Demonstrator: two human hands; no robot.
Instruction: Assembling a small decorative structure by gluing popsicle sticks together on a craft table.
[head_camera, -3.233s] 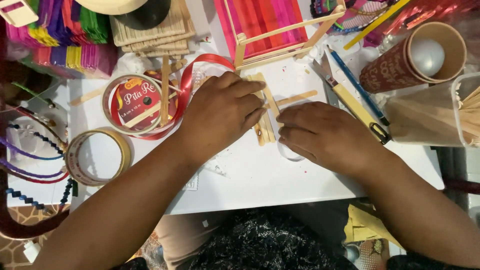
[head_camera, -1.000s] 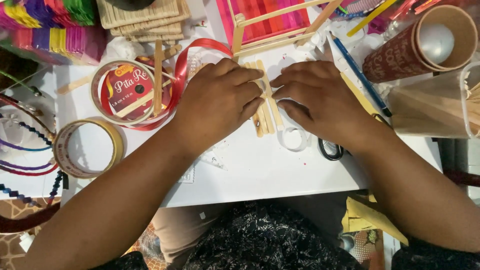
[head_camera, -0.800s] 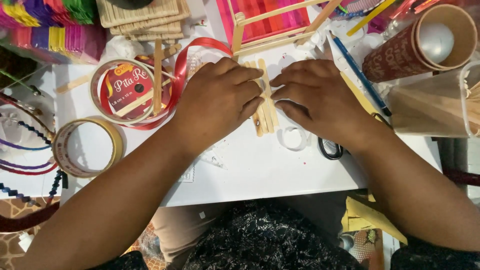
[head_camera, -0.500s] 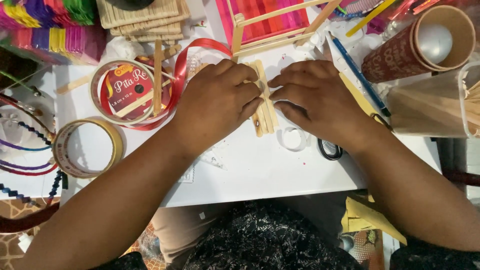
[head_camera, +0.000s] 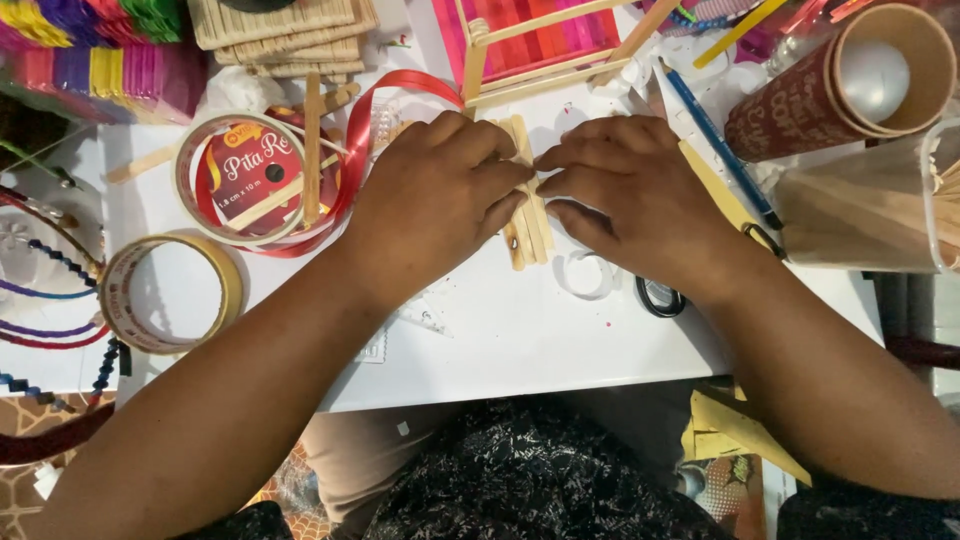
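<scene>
While palms face down, left hand (head_camera: 440, 190) and right hand (head_camera: 635, 195) knuckles-up, fingertips pinching the wooden sticks (head_camera: 528, 215) between them.

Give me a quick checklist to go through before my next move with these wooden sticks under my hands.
1. Both hands on the work: left hand and right hand press on the bundle of wooden sticks: ok.
2. Sticks lined up side by side: the visible ends look roughly even, the rest is hidden under the fingers: cannot tell.
3. Bare white table in front of the bundle: ok.
4. Red ribbon spool clear of the bundle: its loose ribbon runs close behind the left hand: not ok.
5. Scissors within reach, right beside the right hand: ok.
6. Glue between the sticks: cannot tell.
</scene>
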